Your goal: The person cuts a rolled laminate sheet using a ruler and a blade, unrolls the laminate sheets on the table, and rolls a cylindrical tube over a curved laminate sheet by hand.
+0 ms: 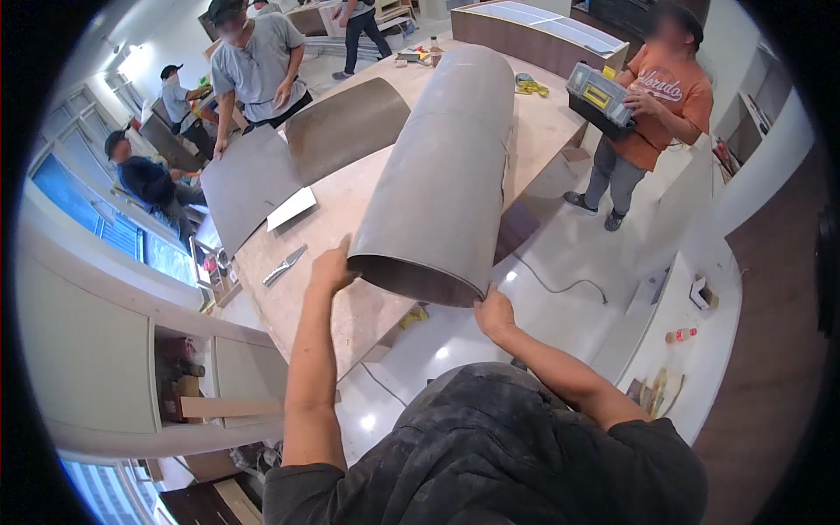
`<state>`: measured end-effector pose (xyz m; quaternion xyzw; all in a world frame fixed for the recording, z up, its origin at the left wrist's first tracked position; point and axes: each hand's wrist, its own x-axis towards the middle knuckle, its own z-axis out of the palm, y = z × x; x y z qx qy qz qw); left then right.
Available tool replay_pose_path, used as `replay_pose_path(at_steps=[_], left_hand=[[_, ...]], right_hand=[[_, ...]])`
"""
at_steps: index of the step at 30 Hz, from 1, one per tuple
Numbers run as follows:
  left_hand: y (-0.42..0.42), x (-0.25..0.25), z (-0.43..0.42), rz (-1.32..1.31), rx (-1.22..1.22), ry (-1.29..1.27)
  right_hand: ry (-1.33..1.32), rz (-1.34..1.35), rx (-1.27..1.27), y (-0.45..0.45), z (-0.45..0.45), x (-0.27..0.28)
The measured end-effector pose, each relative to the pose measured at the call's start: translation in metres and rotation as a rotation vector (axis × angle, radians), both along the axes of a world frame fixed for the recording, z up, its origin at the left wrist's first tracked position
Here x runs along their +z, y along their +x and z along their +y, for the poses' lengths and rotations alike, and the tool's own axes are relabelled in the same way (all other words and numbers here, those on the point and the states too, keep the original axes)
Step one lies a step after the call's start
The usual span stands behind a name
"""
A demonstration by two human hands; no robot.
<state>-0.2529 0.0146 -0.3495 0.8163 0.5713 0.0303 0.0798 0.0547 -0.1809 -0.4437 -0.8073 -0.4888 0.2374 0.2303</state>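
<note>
My left hand [331, 269] is closed on the left side of the near rim of the roll [442, 166], with the fingers partly hidden. My right hand [495, 315] pinches the same rim at the right, a little nearer to me. The roll is grey and wide, and its near end is open. It lies lengthwise over the table [348, 197], and this near end stands out past the table's edge.

To the left of the roll, a grey tool [284, 265] lies near my left hand. Farther, there is a white piece [291, 208], which touches the grey sheet [254, 179]. Between this sheet and the roll is a brown sheet [346, 122]. At the far left, a person in a grey shirt [254, 66] has one hand on the grey sheet.

At the far end, a bottle [435, 51] stands left of the roll, and something yellow [530, 85] lies right of it. On the far right, a person in an orange shirt [669, 96] holds a toolbox [601, 98]. A cable [560, 289] runs on the floor [560, 249].
</note>
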Motion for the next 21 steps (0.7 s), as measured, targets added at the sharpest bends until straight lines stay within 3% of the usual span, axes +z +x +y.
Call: replay_pose_path(at_steps=[2,4,5,7,10,14,15,17,18,21], left_hand=[[-0.024,0.009,0.006,0.124,0.058,-0.091],[-0.062,-0.011,0.037,-0.028,0.217,-0.025],[-0.055,0.023,0.029,-0.150,0.260,-0.033],[-0.042,0.045,0.025,-0.669,0.268,0.030],[0.021,0.108,-0.009,-0.762,0.104,-0.021],[0.069,0.115,-0.019,-0.517,0.001,-0.223],[0.075,0.110,-0.017,-0.459,-0.002,-0.176],[0.085,0.094,-0.012,-0.337,-0.006,-0.091],[0.084,0.082,-0.008,-0.411,0.019,-0.132],[0.092,0.066,-0.005,-0.481,0.068,-0.111]], right_hand=[[-0.001,-0.048,0.064,-0.002,0.006,0.003],[-0.029,-0.092,0.111,-0.005,0.005,0.007],[-0.046,-0.120,0.134,-0.005,0.008,0.011],[-0.080,-0.166,0.194,-0.003,0.013,0.021],[-0.134,-0.197,0.345,-0.004,0.009,0.037],[-0.127,-0.214,0.690,0.021,0.019,0.043],[-0.122,-0.216,0.782,0.033,0.022,0.040],[-0.153,-0.186,0.690,0.070,0.039,0.032],[-0.168,-0.174,0.647,0.090,0.053,0.029],[0.250,0.030,0.245,0.152,0.096,0.035]])
